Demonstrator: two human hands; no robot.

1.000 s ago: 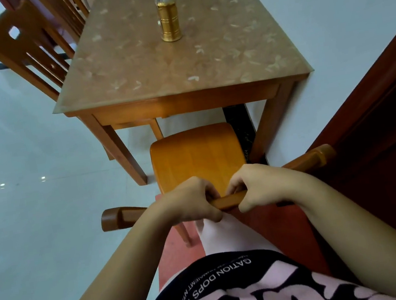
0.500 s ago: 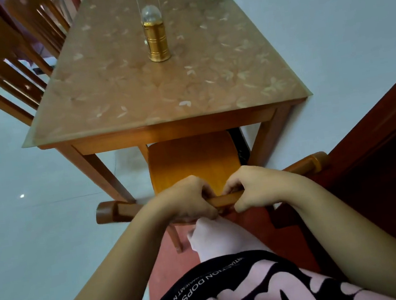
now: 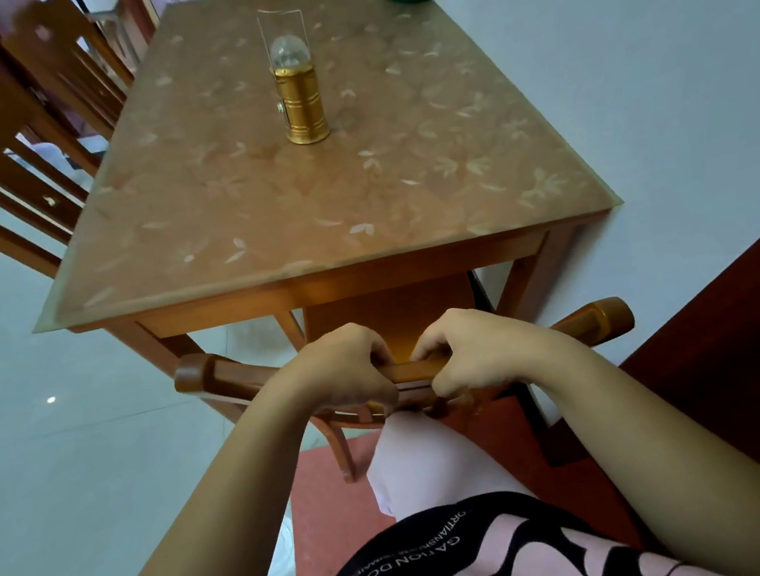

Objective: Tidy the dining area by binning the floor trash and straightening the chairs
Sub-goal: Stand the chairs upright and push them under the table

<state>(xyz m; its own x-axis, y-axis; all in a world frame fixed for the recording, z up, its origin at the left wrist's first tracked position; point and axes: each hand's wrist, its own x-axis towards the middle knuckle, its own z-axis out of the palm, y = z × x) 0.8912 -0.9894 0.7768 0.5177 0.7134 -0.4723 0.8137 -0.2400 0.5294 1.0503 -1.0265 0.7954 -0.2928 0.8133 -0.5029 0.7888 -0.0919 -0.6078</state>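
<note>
While the chair (image 3: 391, 315) is gripped by its curved top rail, with the left hand (image 3: 345, 369) and right hand (image 3: 469, 353) each curled tight around the rail near its middle and set close together, several risks may be judged from here; if it is driven further in, the rail or the knuckles could be knocked against the apron of the table (image 3: 262, 216), since little gap is seen between them; a hard bump could jolt the gold lantern (image 3: 301, 100) standing upright near the tabletop's centre, though it is well back from the edge; because both hands sit near the middle, a skewed push could be less easily corrected, and the right end of the rail could be swung toward the wall (image 3: 655, 82) just beside it. The chair is of warm orange-brown varnished wood; its seat is already largely hidden under the table's near end; its legs are only partly seen, so it cannot be said with certainty whether it stands square. No floor trash can be made out.
</note>
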